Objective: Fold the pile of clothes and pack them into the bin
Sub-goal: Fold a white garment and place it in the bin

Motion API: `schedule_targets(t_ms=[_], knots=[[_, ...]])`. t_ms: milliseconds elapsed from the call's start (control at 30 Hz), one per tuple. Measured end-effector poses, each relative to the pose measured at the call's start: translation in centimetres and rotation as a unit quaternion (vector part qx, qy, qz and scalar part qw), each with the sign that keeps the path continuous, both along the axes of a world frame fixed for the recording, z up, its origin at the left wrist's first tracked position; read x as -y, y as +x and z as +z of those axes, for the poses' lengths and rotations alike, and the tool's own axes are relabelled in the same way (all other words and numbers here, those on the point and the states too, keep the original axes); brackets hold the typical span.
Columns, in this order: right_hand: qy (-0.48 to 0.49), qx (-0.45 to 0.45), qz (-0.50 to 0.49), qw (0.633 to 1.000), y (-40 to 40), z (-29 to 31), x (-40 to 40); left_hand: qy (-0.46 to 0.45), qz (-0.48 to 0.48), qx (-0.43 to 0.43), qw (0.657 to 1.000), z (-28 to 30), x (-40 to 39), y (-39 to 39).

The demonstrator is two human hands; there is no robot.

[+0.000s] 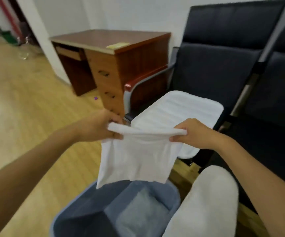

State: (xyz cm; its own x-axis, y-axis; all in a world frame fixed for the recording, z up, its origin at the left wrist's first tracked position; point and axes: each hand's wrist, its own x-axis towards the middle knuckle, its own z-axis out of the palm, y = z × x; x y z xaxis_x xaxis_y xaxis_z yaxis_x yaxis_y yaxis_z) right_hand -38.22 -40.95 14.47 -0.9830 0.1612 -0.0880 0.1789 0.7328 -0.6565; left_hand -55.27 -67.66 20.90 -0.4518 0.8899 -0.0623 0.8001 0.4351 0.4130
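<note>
A folded white garment (136,158) hangs in the air above a blue-grey bin (66,218) on the floor. My left hand (99,127) grips its upper left corner and my right hand (191,134) grips its upper right corner, stretching the top edge between them. The garment's lower edge hangs just over the bin's far rim. Inside the bin lies a pale folded item (143,212). A white ribbed bin lid (177,113) rests on the dark chair seat behind the garment.
Dark blue chairs (223,65) with a red-brown armrest (141,79) stand on the right. A wooden desk (107,53) with drawers is behind. My knee in light trousers (206,202) is beside the bin. Wooden floor (27,108) stretches to the left.
</note>
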Motion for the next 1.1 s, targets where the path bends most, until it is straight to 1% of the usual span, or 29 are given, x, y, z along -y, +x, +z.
schedule_targets(t_ms=[100, 167, 267, 367, 467, 567, 633, 733, 800, 833, 867, 900, 933, 967, 1000, 1100], knots=[[0.046, 0.078, 0.069, 0.993, -3.4, -3.2, 4.6, -0.013, 0.075, 0.071, 0.995, -8.3, 6.6, 0.4], [0.067, 0.104, 0.091, 0.988, -5.0, -6.2, 6.9, -0.012, 0.113, 0.108, 0.988, -13.6, 9.7, 1.1], [0.050, 0.126, 0.103, 0.985, -6.4, -10.6, 8.8, 0.003, 0.150, 0.158, 0.976, -19.9, 12.6, 2.2], [0.050, 0.149, 0.099, 0.983, -7.8, -14.7, 9.8, 0.027, 0.192, 0.193, 0.962, -24.3, 13.7, 2.6], [0.045, 0.159, 0.088, 0.982, -9.7, -18.0, 10.3, 0.020, 0.229, 0.189, 0.955, -26.8, 13.2, 2.4], [0.031, 0.131, 0.071, 0.988, -11.6, -19.4, 10.0, 0.013, 0.253, 0.161, 0.954, -28.2, 12.7, 2.4], [0.021, 0.125, 0.078, 0.989, -12.5, -20.0, 9.6, 0.006, 0.257, 0.144, 0.956, -29.2, 12.6, 2.5], [0.065, 0.150, 0.099, 0.982, -12.2, -21.1, 9.0, -0.003, 0.240, 0.102, 0.965, -30.7, 11.7, 3.9], [0.134, 0.190, 0.120, 0.965, -11.0, -22.4, 8.7, -0.046, 0.187, 0.068, 0.979, -32.3, 10.8, 5.8], [0.190, 0.220, 0.140, 0.946, -10.3, -23.0, 8.7, -0.090, 0.152, 0.065, 0.982, -33.2, 10.5, 6.7], [0.261, 0.261, 0.174, 0.913, -9.4, -23.7, 8.6, -0.139, 0.113, 0.080, 0.980, -34.4, 10.1, 7.9], [0.329, 0.306, 0.208, 0.869, -8.7, -24.4, 8.6, -0.186, 0.076, 0.105, 0.974, -35.3, 10.1, 8.8], [0.376, 0.350, 0.220, 0.829, -8.1, -24.9, 8.4, -0.221, 0.045, 0.133, 0.965, -36.1, 10.0, 9.6], [0.396, 0.386, 0.216, 0.805, -7.5, -25.2, 8.1, -0.244, 0.028, 0.157, 0.957, -36.8, 9.8, 10.3], [0.396, 0.402, 0.202, 0.800, -7.2, -25.2, 7.7, -0.246, 0.028, 0.173, 0.953, -37.1, 9.6, 10.7], [0.362, 0.365, 0.138, 0.847, -7.5, -24.5, 6.6, -0.202, 0.071, 0.197, 0.957, -36.6, 8.8, 10.4]])
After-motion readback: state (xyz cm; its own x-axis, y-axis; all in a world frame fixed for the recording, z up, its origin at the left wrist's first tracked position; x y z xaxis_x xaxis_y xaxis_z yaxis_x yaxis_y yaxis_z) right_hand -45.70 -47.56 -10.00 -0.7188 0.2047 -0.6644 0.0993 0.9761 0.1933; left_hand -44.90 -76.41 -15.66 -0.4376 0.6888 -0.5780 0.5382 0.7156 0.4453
